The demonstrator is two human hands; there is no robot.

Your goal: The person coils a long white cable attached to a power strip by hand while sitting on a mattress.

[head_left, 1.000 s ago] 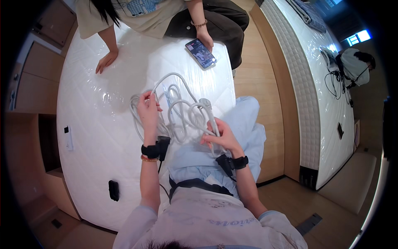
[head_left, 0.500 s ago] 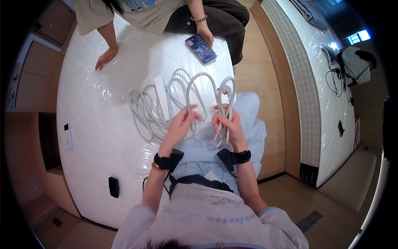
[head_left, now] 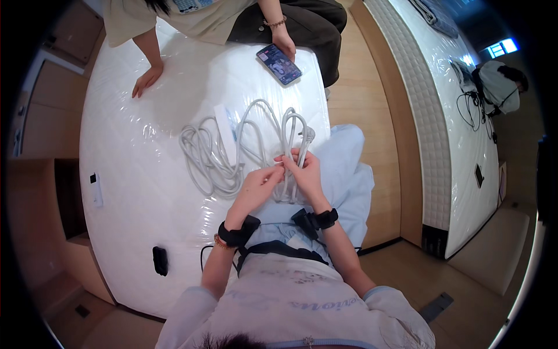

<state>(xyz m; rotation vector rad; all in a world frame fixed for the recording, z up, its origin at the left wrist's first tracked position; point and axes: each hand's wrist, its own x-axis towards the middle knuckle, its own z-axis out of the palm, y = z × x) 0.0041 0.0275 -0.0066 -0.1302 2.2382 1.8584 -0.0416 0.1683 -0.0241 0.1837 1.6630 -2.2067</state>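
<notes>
A long pale grey power cord runs in loose loops over the plastic-wrapped mattress, beside a long white power strip. Gathered loops of this cord stand upright in my right hand, whose fingers are wrapped round them. The cord's plug shows at the top of that bundle. My left hand meets the bundle from the left, fingertips pinched on the cord close to the right fingers. Black bands circle both my wrists. My fingers partly hide the cord between them.
Across the mattress sits another person, one hand flat on it, the other holding a phone. A white device and a black object lie at the left. Beyond a wooden floor strip, a second mattress holds dark cables.
My left hand has brought its strand of cord rightward to the bundle. My right hand has shifted left, so the hands now meet. The other person's phone has moved slightly up and left.
</notes>
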